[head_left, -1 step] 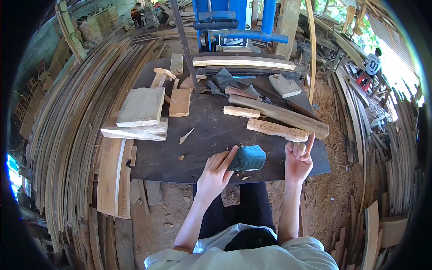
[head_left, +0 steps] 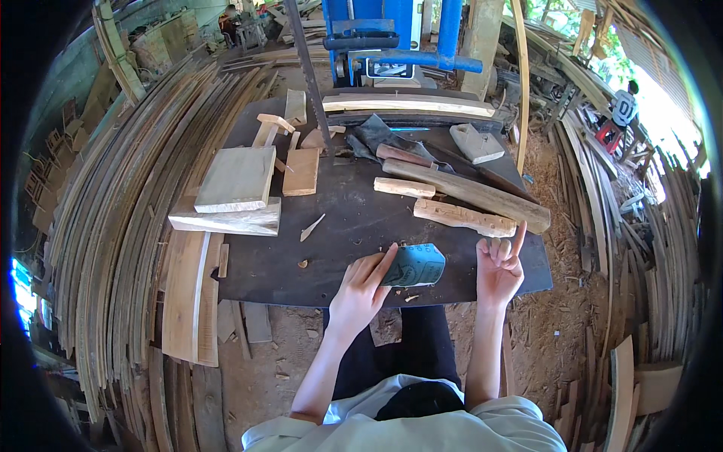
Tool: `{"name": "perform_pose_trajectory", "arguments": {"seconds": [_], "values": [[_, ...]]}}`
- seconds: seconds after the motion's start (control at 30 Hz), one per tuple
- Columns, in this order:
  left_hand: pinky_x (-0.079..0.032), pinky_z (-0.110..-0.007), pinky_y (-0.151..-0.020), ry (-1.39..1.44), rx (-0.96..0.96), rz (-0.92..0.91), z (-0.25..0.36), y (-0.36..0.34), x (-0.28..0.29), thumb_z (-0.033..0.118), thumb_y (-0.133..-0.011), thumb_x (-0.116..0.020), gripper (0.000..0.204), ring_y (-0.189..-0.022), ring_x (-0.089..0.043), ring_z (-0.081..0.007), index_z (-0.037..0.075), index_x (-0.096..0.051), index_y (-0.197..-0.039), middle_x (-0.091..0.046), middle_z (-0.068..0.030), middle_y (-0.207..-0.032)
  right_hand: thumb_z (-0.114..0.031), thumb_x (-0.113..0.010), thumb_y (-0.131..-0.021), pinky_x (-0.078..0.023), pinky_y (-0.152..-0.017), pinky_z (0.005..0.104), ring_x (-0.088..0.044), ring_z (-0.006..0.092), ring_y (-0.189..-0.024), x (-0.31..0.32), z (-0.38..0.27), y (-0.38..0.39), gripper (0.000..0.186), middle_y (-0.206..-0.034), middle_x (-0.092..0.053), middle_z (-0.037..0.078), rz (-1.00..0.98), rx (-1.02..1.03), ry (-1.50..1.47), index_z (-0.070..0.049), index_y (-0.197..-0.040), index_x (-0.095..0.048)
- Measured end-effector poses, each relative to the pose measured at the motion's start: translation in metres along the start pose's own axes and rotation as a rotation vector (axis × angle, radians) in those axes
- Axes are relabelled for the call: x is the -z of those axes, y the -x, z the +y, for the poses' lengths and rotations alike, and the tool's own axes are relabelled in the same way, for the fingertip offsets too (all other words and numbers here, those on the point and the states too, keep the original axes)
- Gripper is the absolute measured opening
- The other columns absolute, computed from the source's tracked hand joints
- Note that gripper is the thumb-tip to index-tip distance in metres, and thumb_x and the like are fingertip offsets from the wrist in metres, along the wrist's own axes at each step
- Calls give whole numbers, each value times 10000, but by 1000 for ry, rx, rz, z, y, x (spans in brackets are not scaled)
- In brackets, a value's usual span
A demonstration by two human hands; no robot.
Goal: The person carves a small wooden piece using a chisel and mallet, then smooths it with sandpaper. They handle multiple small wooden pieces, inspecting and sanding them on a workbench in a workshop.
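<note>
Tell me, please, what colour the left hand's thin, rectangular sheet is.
The sheet is blue-green with dark markings, clearest in the head view.

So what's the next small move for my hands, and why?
I'd probably bring the right hand across to steady the free right end of the blue-green sheet. The left hand grips only its left side, while the right looks empty, one finger extended near the end of the notched wooden piece.

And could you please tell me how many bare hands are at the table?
2: the left hand holds a blue-green sheet; the right hand is near a pale wood piece.
</note>
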State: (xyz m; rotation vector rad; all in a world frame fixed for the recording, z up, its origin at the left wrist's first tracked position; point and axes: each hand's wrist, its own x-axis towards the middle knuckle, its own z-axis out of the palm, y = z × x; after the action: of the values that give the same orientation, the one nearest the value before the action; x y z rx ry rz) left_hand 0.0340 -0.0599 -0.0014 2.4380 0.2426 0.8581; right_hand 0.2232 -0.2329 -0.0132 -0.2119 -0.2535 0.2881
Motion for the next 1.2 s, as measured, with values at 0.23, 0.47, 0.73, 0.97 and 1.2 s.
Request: {"name": "perform_pose_trajectory", "arguments": {"seconds": [0.23,0.47,0.73,0.97,1.2], "values": [[-495,-418,-988,31,27,-25,1,1,2,-8,-752,-709,752,-1140,-582,-315,123,-494,-1460,-518,-109,-1340,-18,-607,-854,-417,-759,294,-490,114,-800,-10,11,10,415,-885,-519,-16,-272,101,800,-28,-1268,-628],[-513,-410,-953,72,-33,216,-10,0,-7,-51,-772,-706,567,-1122,-594,-315,59,-614,-1321,-576,-127,-1265,-27,-698,-817,-464,-1017,409,-563,325,-1169,-47,27,21,648,-1390,-559,183,-849,186,1576,-17,-1434,-497],[-496,-418,-962,37,-24,245,-1,4,1,-46,-818,-658,488,-1133,-575,-327,36,-631,-1298,-576,-126,-1269,-9,-777,-755,-498,-925,404,-598,333,-1063,-38,36,17,463,-1146,-666,122,-996,177,1660,-31,-1204,-664],[-379,-457,-1125,-86,-134,-116,-6,5,17,-16,-795,-636,662,-1340,-455,-334,20,-477,-1437,-465,-157,-1451,-24,-802,-746,-513,-864,389,-617,322,-975,-35,42,15,348,-1038,-680,119,-892,173,1601,-14,-1073,-684],[-296,-469,-1207,-191,-210,-237,2,-2,1,-55,-856,-537,606,-1459,-355,-309,-25,-427,-1452,-413,-188,-1531,-38,-826,-708,-518,-821,409,-611,328,-935,-24,38,10,282,-980,-660,115,-856,174,1602,-7,-951,-686]]}}
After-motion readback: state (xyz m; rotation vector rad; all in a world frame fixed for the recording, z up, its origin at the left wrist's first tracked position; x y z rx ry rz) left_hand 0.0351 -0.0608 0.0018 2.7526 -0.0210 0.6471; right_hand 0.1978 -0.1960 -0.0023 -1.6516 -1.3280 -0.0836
